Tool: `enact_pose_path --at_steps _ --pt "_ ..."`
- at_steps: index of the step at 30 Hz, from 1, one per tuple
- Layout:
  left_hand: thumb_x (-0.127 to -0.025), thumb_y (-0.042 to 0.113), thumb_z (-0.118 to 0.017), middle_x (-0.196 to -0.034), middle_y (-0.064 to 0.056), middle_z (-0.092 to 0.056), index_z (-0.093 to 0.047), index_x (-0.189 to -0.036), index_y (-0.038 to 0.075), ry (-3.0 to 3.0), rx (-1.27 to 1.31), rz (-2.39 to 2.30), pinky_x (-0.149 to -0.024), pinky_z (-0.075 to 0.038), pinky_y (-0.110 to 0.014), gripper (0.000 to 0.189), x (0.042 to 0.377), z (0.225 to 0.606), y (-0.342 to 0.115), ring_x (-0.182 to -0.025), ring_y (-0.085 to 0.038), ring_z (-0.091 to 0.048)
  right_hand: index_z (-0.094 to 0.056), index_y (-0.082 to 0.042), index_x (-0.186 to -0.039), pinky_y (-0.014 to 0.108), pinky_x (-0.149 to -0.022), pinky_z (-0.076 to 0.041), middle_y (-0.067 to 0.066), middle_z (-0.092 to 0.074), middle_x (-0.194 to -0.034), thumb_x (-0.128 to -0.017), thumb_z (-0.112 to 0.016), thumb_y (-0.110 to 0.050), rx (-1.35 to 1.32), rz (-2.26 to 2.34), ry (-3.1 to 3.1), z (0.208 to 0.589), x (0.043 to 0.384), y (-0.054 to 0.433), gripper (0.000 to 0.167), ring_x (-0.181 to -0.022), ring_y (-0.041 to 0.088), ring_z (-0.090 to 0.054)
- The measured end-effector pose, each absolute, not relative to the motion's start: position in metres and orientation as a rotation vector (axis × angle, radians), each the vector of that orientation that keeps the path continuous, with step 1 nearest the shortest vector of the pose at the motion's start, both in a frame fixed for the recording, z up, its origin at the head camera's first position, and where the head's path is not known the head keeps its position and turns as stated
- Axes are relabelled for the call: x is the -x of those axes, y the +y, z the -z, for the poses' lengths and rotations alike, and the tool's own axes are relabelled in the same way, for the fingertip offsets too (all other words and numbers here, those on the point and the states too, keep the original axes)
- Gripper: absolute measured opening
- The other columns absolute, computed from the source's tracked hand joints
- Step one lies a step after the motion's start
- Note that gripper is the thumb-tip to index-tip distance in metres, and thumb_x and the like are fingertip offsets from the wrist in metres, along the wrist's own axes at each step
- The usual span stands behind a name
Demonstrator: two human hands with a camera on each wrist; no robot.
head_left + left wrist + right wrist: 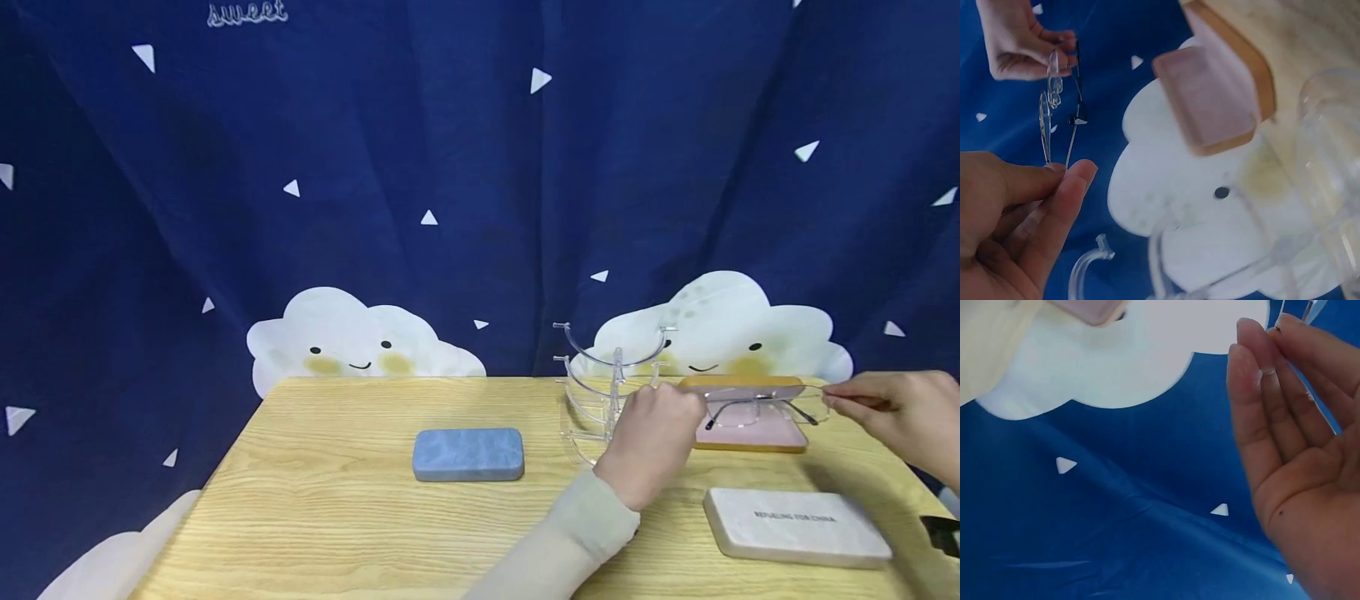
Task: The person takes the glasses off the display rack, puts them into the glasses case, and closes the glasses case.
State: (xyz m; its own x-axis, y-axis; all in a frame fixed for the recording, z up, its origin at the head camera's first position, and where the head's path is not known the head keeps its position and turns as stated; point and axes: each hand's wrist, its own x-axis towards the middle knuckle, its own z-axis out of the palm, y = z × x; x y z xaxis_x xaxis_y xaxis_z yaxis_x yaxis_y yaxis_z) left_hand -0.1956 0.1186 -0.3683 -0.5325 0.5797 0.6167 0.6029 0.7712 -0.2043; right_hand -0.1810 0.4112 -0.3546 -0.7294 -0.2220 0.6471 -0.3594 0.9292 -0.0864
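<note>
A pair of thin-framed eyeglasses [757, 397] with clear lenses is held up between my two hands, above an open case. My left hand [660, 437] pinches one side of the frame between thumb and fingers, as the left wrist view shows. At the opposite side, my right hand [903, 417] grips the frame with its fingertips. The glasses' dark-tipped temples hang unfolded beneath. Behind them the orange eyeglass case [750, 446] stands open, its pink lining [1200, 94] showing. In the right wrist view, the right hand [1310, 437] hides most of the glasses.
Left of the open case stands a clear tiered glasses stand [573, 400], partly behind my left hand. A closed blue case [468, 455] lies mid-table. A white case [795, 529] with printed lettering lies near the front right. A blue curtain [450, 125] hangs behind the wooden table [322, 500].
</note>
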Motion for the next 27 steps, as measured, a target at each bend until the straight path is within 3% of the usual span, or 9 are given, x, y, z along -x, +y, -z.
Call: enact_pose_path --at_steps 2,8,13,20,27 --pt "-0.085 0.007 -0.072 -0.065 0.014 -0.067 -0.068 -0.070 0.029 -2.282 0.870 0.036 -0.045 -0.046 -0.020 0.027 0.197 0.372 0.124 -0.055 -0.004 -0.061 -0.079 0.001 -0.075 0.015 -0.044 -0.033 0.011 -0.072 -0.062 -0.071 -0.086 0.006 -0.350 -0.229 -2.483 0.358 0.184 0.413 0.009 -0.055 -0.023 -0.035" --pt "-0.084 0.013 -0.075 -0.063 0.013 -0.068 -0.069 -0.067 0.031 -2.299 0.794 0.056 -0.044 -0.046 -0.020 0.025 0.201 0.383 0.141 -0.053 -0.005 -0.062 -0.079 0.001 -0.076 0.028 -0.047 -0.040 0.011 -0.073 -0.061 -0.070 -0.087 0.002 -0.285 -0.181 -2.605 0.369 0.197 0.423 0.010 -0.054 -0.008 -0.048" --pt "-0.082 0.017 -0.078 -0.068 0.011 -0.070 -0.071 -0.069 0.030 -2.345 0.766 0.065 -0.045 -0.047 -0.020 0.019 0.206 0.391 0.152 -0.057 -0.006 -0.065 -0.080 0.000 -0.077 0.028 -0.049 -0.040 0.009 -0.074 -0.064 -0.075 -0.086 -0.002 -0.263 -0.191 -2.685 0.380 0.206 0.429 0.007 -0.056 0.004 -0.053" --pt "-0.085 0.012 -0.076 -0.069 0.010 -0.071 -0.070 -0.067 0.027 -2.419 0.762 0.197 -0.047 -0.047 -0.019 0.024 0.217 0.400 0.163 -0.059 -0.006 -0.065 -0.080 -0.006 -0.074 0.027 -0.048 -0.037 0.006 -0.075 -0.066 -0.072 -0.086 -0.001 -0.347 -0.160 -2.660 0.394 0.212 0.440 0.007 -0.055 -0.009 -0.043" --pt "-0.083 0.011 -0.078 -0.070 0.008 -0.071 -0.073 -0.069 0.025 -2.520 0.735 0.239 -0.047 -0.045 -0.019 0.020 0.225 0.407 0.170 -0.057 -0.007 -0.061 -0.081 -0.007 -0.075 0.028 -0.049 -0.038 0.005 -0.077 -0.071 -0.074 -0.086 -0.004 -0.369 -0.189 -2.706 0.408 0.221 0.447 0.006 -0.055 -0.005 -0.044"
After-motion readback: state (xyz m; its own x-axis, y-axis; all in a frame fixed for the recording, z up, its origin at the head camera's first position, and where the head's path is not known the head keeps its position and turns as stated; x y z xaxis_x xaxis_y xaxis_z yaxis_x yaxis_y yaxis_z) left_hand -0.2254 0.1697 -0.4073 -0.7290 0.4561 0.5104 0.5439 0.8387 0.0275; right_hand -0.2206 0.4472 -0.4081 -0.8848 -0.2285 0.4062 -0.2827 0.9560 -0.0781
